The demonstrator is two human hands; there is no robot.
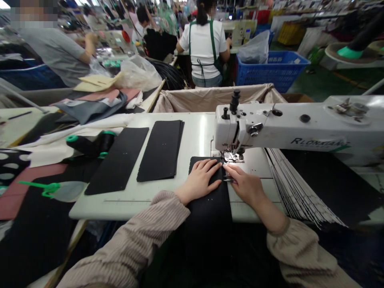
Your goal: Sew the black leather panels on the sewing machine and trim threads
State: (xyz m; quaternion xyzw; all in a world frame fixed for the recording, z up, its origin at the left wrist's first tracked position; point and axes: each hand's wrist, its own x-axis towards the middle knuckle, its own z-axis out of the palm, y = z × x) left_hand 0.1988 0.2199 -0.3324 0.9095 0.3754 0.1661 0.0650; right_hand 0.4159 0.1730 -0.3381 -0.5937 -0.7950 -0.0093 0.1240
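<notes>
A black fabric piece (pixel 208 200) lies on the white sewing table (pixel 198 136), its far end under the presser foot (pixel 233 157) of a white sewing machine (pixel 300 128). My left hand (pixel 200 180) lies flat on the fabric, fingers stretched toward the needle. My right hand (pixel 244 185) rests at the fabric's right edge, fingers pinched on a small metal tool (pixel 228 179) that looks like tweezers or snips.
Two stacks of black fabric panels (pixel 162 150) (pixel 118 160) lie to the left. Green-capped thread spools (pixel 90 145) sit further left. A fanned stack of pale-edged pieces (pixel 297 192) lies to the right. Other workers sit ahead, one in a white shirt (pixel 204 48); a blue crate (pixel 270 68) stands behind.
</notes>
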